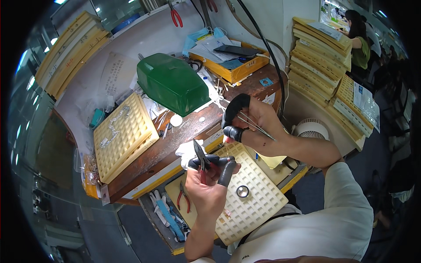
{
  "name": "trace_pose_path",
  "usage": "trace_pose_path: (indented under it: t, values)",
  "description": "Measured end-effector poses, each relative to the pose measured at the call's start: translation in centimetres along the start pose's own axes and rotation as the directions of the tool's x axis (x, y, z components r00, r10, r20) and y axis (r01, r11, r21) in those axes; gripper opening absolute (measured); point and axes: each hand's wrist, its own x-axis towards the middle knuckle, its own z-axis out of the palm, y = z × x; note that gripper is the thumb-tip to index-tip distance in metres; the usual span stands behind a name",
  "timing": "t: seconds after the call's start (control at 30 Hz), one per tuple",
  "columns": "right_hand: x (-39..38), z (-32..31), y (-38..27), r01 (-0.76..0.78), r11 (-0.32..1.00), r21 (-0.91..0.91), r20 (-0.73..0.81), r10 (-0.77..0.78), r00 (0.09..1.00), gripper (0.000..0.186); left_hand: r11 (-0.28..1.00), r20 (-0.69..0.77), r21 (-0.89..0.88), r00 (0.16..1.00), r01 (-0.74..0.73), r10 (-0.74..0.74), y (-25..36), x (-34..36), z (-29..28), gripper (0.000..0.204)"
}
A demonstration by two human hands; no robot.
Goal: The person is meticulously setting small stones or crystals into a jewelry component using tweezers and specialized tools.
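Note:
My left hand (206,190), with black finger covers, is closed around red-handled pliers (199,153) whose dark jaws point up and away. My right hand (261,120), also in black finger covers, grips thin metal tweezers (258,126). Between the fingertips of both hands is a tiny gold-coloured piece (227,151), too small to make out. Below them lies a cream tray (263,193) with a grid of square hollows. It carries a small round loupe (242,191) and small gold pieces (226,213). A white cloth (186,151) lies just beyond my left hand.
Another red-handled pair of pliers (183,199) lies in the open drawer. On the wooden bench stand a green lamp hood (173,83), a yellow box (232,74) and a tray with a silver chain (115,127). Stacked trays (318,61) and a white fan (311,129) are at right.

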Motion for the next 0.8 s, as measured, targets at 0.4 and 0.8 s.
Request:
trace_pose_path:
  t: [0.4,0.8]
  values:
    - [-0.23,-0.11,-0.05,-0.002,1.0,-0.031,-0.021,0.002,1.0,0.029,1.0,-0.011,0.009,1.0,0.01,-0.01,0.02,-0.12,0.08,0.035]
    - [-0.75,0.11,-0.24,-0.094,0.993,0.074,-0.04,0.098,0.994,0.034,0.999,-0.021,0.047,1.0,-0.019,0.02,0.03,-0.66,-0.31,0.038]
